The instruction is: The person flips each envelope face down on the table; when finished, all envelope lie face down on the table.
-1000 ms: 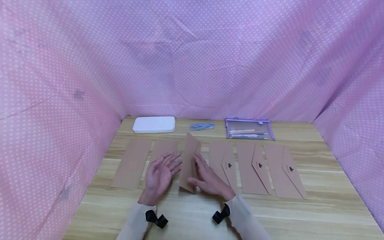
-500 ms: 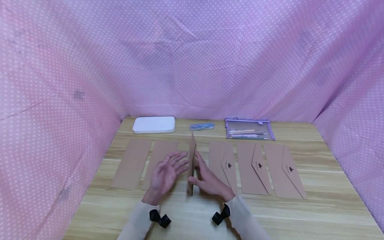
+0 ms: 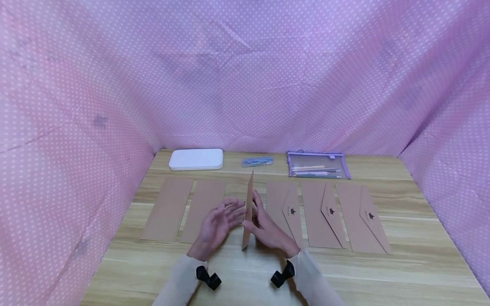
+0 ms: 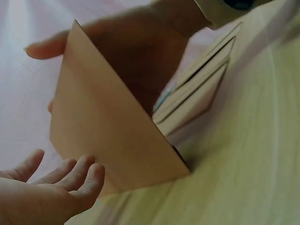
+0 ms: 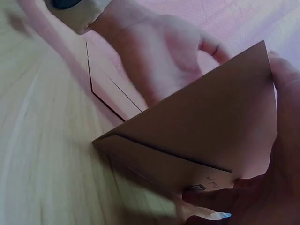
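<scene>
A brown paper envelope (image 3: 249,199) stands on edge on the wooden table between the two hands. My right hand (image 3: 271,231) holds it from the flap side, its thumb at the upper edge and its fingers on the flap with a small black print, as the right wrist view shows. My left hand (image 3: 217,224) is palm up with relaxed fingers, close beside the plain face; in the left wrist view its fingertips (image 4: 96,176) overlap the lower part of the envelope.
Two plain-side-up envelopes, the outer one (image 3: 167,209) and the inner one (image 3: 203,208), lie at left. Three flap-side-up envelopes (image 3: 321,214) lie at right. Behind are a white case (image 3: 196,159), a small clear packet with blue contents (image 3: 257,162) and a purple zip pouch of pens (image 3: 317,163).
The held envelope has swung from leaning left to nearly upright, its top edge moving right. My left hand has followed it rightward; my right hand has stayed about where it was.
</scene>
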`<state>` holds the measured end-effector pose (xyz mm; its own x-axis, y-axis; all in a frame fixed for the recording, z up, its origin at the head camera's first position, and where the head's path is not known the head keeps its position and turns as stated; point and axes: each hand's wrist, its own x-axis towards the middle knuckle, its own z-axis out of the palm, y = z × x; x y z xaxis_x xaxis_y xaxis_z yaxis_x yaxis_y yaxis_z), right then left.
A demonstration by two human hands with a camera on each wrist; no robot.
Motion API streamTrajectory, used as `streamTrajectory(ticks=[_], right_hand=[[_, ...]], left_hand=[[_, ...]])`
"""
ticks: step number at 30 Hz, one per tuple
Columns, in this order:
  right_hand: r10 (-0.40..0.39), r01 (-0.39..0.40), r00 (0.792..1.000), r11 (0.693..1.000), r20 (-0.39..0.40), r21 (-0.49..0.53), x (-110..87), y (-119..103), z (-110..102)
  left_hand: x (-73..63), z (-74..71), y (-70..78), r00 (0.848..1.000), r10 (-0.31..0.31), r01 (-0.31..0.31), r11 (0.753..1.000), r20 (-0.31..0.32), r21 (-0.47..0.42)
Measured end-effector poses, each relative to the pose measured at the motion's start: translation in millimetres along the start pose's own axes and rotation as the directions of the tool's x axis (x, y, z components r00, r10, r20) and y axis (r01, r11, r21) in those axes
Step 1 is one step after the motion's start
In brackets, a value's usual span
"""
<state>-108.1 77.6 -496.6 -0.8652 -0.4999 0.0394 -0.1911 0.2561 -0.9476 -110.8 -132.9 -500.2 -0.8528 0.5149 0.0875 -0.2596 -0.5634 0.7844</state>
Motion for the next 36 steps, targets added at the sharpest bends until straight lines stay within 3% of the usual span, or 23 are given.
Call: streamTrajectory(ticks=[15,25,30,36], right_hand=[[0.121,-0.131,0.982,0.989,-0.146,-0.061,-2.6,-8,-12],[0.229,-0.240,0.943,0.971,-0.241,-0.017,0.9,4,-20],[0.274,-0.276,0.918,0.961,-0.288,0.034,3.6,12,-20],[0.302,-0.291,0.901,0.953,-0.311,0.081,5.5,17,-20]], left_hand=[[0.8,-3.7,-10.8,0.986,-0.110,0.128,0.982,-0.128,0.137],[0.9,-0.8,-16.0,0.967,-0.155,0.198,0.956,-0.201,0.214],[0.6,0.5,-16.8,0.958,-0.161,0.219,0.945,-0.238,0.241],[-2.3,3.0,-16.4,0.949,-0.164,0.239,0.931,-0.270,0.274]])
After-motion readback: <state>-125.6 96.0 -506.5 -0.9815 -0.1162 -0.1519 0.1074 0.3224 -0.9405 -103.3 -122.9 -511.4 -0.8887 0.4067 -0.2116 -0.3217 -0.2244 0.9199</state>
